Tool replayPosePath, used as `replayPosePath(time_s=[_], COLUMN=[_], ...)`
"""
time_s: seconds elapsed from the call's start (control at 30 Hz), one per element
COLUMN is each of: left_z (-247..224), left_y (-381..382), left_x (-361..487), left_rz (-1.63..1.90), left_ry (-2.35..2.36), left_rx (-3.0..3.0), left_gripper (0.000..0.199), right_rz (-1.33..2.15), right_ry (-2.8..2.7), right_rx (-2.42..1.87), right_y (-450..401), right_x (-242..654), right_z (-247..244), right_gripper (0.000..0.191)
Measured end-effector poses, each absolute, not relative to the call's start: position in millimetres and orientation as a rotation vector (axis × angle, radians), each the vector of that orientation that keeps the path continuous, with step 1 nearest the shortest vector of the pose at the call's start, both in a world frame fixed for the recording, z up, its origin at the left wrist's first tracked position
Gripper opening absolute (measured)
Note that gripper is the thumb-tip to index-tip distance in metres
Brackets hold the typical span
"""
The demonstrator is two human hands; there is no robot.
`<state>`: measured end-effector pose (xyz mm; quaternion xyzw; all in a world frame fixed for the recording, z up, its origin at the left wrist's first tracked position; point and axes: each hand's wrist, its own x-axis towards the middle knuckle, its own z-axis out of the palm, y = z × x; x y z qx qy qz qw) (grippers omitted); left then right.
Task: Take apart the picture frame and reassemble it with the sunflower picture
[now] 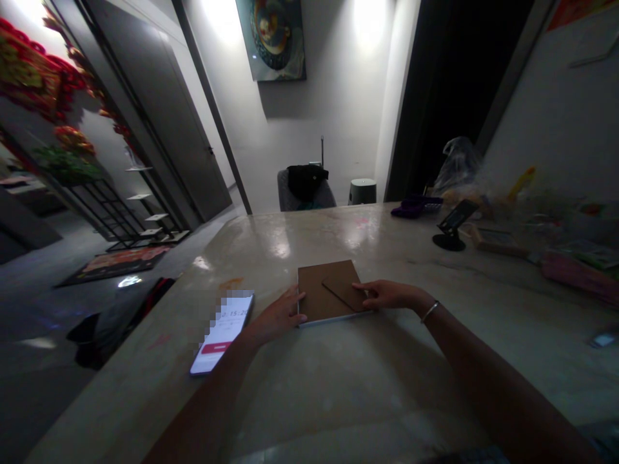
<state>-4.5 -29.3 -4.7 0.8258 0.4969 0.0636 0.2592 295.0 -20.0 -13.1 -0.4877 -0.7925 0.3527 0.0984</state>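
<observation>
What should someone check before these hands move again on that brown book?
1. Left hand against the left edge of the brown-covered book: ok.
2. Right hand resting on the darker brown flap: ok.
3. Book lying flat on the polished stone tabletop: ok.
4. Smartphone clear of the left hand: cannot tell, it lies very close.
5. What lies under the flap: cannot tell, hidden from view.

Matt brown cardboard folder (314,296), glossy stone tabletop (309,245), smooth glass phone screen (223,332)
</observation>
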Motion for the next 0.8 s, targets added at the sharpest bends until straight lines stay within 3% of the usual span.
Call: replayPosePath(time_s=[0.17,0.23,0.47,0.8], left_z=[-8,-9,-15,-17], left_y=[-27,-26,-28,-23], left_x=[-6,-6,1,16], left_rz=[0.149,0.144,0.374,0.4], left_ry=[1.367,1.373,1.481,1.621], left_rx=[2.248,2.253,2.276,2.376], left_gripper=[0.062,0.062,0.047,0.04], right_rz=[0.979,0.904,0.182,0.109], right_ry=[-2.322,-2.271,-2.224,-2.356], right_rx=[-1.471,-1.491,-1.482,-1.534], right_y=[-21,-20,-4,6], right_x=[294,291,271,274], right_z=[-17,-19,-37,-52], right_gripper=[0.057,0.045,0.028,0.04])
